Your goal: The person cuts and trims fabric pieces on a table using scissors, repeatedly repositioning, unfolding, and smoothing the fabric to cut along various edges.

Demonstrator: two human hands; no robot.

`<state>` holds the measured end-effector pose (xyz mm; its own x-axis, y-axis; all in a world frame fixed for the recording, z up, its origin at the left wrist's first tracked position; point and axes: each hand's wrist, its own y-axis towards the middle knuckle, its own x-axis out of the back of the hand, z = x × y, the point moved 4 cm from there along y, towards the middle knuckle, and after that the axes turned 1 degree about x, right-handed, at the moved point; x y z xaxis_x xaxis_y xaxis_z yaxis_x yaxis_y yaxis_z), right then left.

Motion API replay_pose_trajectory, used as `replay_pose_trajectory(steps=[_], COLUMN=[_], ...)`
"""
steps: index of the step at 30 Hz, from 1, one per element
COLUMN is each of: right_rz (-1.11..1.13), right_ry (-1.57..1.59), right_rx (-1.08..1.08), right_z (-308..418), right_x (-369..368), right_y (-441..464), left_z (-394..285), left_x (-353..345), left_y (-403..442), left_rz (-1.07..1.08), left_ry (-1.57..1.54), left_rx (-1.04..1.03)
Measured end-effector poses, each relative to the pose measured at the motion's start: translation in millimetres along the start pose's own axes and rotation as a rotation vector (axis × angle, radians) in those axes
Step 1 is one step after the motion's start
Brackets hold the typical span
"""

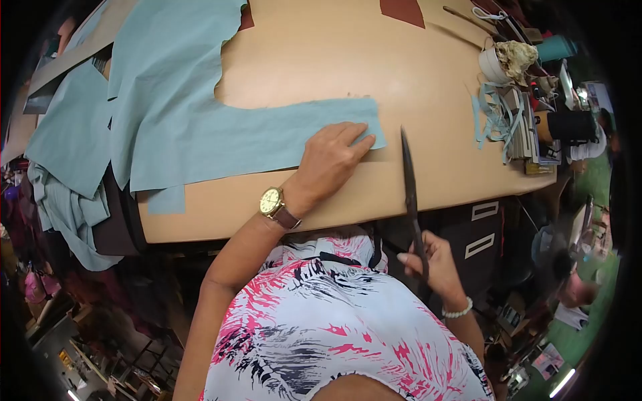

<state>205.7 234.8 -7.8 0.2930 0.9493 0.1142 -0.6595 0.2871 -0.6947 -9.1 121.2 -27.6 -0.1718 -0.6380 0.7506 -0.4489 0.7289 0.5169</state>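
Note:
A long strip of light blue cloth [267,130] lies across the table, joined at the left to a wider piece of the same cloth. My left hand [329,160], with a watch at the wrist, rests palm down on the strip near its right end, its fingers partly stretched out and slightly apart. Below the table's front edge, my right hand [438,264] is wrapped round the handles of dark shears [409,177]. Their blades look closed and point up over the table, just right of the strip's end. The handles are mostly hidden by the fingers.
The tan table [301,60] has a curved front edge close to my body. At its right stand a white cup [493,65], cloth scraps [495,117] and a black spool [572,125]. More blue cloth [73,207] hangs off the left side. Dark red pieces [402,10] lie at the far edge.

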Motion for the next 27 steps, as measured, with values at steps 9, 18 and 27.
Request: replay_pose_trajectory(steps=[9, 18, 27], right_rz=[0.049, 0.055, -0.010], right_ry=[0.043, -0.005, 0.023], right_rx=[0.078, 0.169, 0.106], right_z=[-8.1, -4.4, 2.7], right_x=[-31.3, -47.3, -49.1], right_y=[-17.2, -0.4, -1.6], left_z=[-9.9, -15.2, -16.8], left_x=[-3.6, -5.2, -6.7], left_y=[0.1, 0.2, -1.4], left_rz=[0.002, -0.006, 0.046], left_ry=[0.016, 0.155, 0.145], left_rx=[-0.128, -0.193, -0.204])
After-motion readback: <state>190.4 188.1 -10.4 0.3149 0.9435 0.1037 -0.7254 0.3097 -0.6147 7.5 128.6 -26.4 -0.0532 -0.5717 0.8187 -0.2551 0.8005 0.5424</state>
